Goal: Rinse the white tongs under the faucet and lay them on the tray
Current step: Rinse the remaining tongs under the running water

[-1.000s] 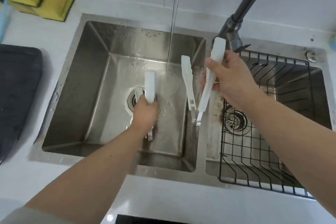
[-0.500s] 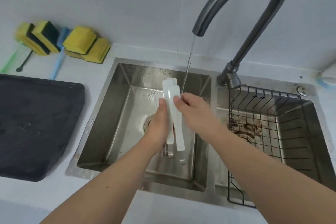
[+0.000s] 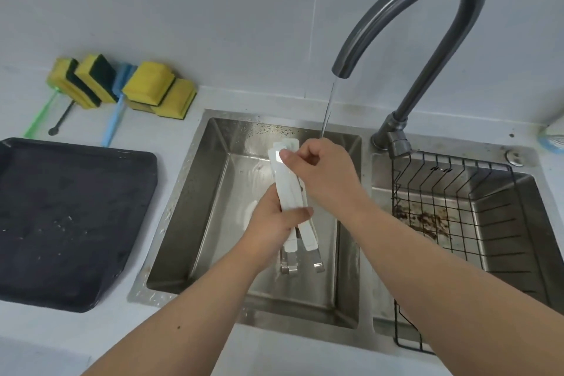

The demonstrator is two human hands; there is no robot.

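Observation:
Two pairs of white tongs (image 3: 288,189) with metal tips are bunched together over the left sink basin (image 3: 213,223). My left hand (image 3: 274,223) grips them around the middle. My right hand (image 3: 320,171) pinches their upper ends. The dark curved faucet (image 3: 427,3) runs a thin stream of water that lands on my right hand at the tongs' top. The dark tray (image 3: 70,217) lies on the counter left of the sink.
Yellow sponges (image 3: 152,88) and thin brushes (image 3: 113,119) rest against the back wall above the tray. A black wire basket (image 3: 457,223) sits in the right basin, which has brown stains on its floor.
A second ago each hand held a separate pair of tongs apart. The hands came together, and both pairs are now held as one bundle under the stream. The view has tilted up.

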